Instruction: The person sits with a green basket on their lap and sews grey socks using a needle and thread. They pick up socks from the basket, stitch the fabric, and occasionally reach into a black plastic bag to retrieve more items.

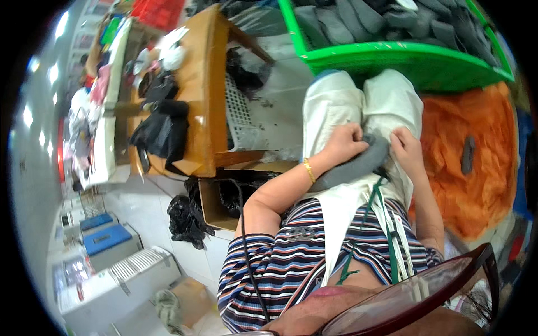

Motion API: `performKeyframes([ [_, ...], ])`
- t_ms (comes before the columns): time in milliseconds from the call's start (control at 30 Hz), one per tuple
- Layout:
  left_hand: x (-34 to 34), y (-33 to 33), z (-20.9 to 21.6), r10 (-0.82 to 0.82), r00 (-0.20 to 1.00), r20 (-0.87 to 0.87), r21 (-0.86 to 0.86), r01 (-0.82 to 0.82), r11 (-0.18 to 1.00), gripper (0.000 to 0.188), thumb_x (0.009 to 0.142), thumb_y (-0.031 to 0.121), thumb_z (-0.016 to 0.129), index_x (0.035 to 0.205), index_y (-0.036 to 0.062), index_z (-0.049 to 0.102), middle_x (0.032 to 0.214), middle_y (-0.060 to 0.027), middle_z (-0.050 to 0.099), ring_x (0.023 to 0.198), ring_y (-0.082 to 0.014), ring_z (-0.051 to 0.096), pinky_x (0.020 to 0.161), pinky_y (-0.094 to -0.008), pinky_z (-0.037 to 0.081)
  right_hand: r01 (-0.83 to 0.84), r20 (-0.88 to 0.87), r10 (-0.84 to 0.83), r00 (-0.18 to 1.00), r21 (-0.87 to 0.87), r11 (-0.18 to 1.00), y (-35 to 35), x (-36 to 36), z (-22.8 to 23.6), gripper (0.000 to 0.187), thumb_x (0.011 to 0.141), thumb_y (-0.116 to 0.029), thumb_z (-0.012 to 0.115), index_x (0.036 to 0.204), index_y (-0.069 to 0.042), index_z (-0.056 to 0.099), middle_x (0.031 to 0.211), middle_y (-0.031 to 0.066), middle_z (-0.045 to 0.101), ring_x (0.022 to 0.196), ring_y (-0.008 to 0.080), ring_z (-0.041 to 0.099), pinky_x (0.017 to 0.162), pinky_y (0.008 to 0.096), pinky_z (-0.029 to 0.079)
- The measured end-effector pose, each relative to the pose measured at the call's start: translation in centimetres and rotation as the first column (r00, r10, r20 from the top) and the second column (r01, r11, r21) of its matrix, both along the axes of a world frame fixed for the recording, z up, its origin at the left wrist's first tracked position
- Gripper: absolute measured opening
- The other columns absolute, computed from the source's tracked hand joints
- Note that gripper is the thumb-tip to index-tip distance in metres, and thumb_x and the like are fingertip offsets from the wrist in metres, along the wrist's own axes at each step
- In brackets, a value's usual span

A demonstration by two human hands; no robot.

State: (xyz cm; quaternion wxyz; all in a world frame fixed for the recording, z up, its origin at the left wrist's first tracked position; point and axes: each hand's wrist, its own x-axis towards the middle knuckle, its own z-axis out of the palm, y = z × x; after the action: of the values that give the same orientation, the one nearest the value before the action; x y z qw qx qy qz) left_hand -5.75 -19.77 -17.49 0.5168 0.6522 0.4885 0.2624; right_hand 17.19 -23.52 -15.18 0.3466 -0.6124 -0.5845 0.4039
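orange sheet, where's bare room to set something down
Orange sheet: bare patches toward the green crate and below its lone gray item. Crowded: the crate, packed with gray items, and the lap, under left hand, right hand and gray cloth.

The left hand's [344, 143] curled fingers cover part of the long, dark grey knitted piece [354, 168], and its lower end is partly hidden by the wrist; whether the right hand's [406, 148] fingertips grip its edge cannot be told. The top edge crops the bright green plastic basket [392, 64], its heap of grey socks [364, 17] and a bright red object [159, 12] of unclear kind. Black plastic [230, 196] hides the inside of the brown cardboard box [211, 204]. Blur softens the pale cloth heap [84, 120] far left. Dark-red-framed glasses [412, 302] run off below.
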Motion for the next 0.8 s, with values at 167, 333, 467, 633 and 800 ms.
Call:
performKeyframes([
  [167, -1.3, -0.8, 0.6, 0.105, 0.994, -0.008, 0.044, -0.105, 0.993, 0.037, 0.069, 0.015, 0.08, 0.094, 0.0037, 0.056, 0.076, -0.0102, 0.061, 0.07, -0.0211, 0.06, 0.067, -0.0336, 0.051, 0.086, -0.256, -0.066, 0.964, 0.067, 0.994, 0.0, 0.0, 4.6, 0.005, 0.098, -0.008, 0.055, 0.097, -0.004, 0.058, 0.07, -0.0055, 0.051, 0.06, 0.0013, 0.043, 0.053, 0.0187, 0.034],
  [333, -0.3, -0.5, -0.5, 0.026, 0.999, -0.043, 0.038, -0.024, 0.999, 0.043, 0.071, 0.018, 0.078, 0.107, 0.0038, 0.059, 0.092, -0.0151, 0.067, 0.086, -0.0246, 0.066, 0.075, -0.0353, 0.052, -0.024, -0.5, 0.132, 0.856, 0.218, 0.976, -2.7, 1.8, 9.3, 0.01, 0.097, -0.001, 0.051, 0.107, -0.003, 0.055, 0.078, -0.0042, 0.051, 0.06, 0.0012, 0.044, 0.053, 0.0171, 0.034],
  [467, -0.1, 0.6, 2.0, 0.035, 0.988, -0.149, 0.282, 0.009, 0.959, 0.038, 0.073, 0.02, 0.075, 0.103, 0.001, 0.063, 0.092, -0.0177, 0.066, 0.098, -0.031, 0.064, 0.085, -0.0394, 0.05, -0.227, -0.577, 0.257, 0.775, 0.125, 0.966, -3.2, -0.4, 12.8, 0.018, 0.094, 0.001, 0.056, 0.111, -0.001, 0.054, 0.083, -0.0005, 0.057, 0.067, 0.0058, 0.055, 0.06, 0.0204, 0.045],
  [633, 1.6, 0.6, 5.4, -0.16, 0.962, -0.22, -0.074, 0.147, 0.986, 0.05, 0.085, 0.043, 0.071, 0.069, -0.004, 0.068, 0.054, -0.0114, 0.061, 0.049, -0.0197, 0.054, 0.052, -0.0367, 0.044, -0.567, -0.47, 0.542, 0.697, 0.102, 0.818, -3.5, -0.6, 13.2, 0.006, 0.096, -0.007, 0.06, 0.098, -0.001, 0.06, 0.079, 0.0018, 0.063, 0.073, 0.0081, 0.065, 0.063, 0.0216, 0.051],
  [800, 0.9, 0.2, 3.3, -0.119, 0.977, 0.179, -0.418, 0.185, 0.889, 0.034, 0.089, 0.033, 0.071, 0.08, 0.0006, 0.069, 0.071, -0.0094, 0.069, 0.051, -0.0105, 0.054, 0.047, -0.0261, 0.041, -0.76, -0.411, 0.703, 0.58, 0.036, 0.648, -2.5, -1.1, 11.1, 0.01, 0.093, -0.012, 0.065, 0.093, -0.002, 0.063, 0.077, 0.0019, 0.064, 0.072, 0.0087, 0.064, 0.063, 0.0244, 0.049],
])
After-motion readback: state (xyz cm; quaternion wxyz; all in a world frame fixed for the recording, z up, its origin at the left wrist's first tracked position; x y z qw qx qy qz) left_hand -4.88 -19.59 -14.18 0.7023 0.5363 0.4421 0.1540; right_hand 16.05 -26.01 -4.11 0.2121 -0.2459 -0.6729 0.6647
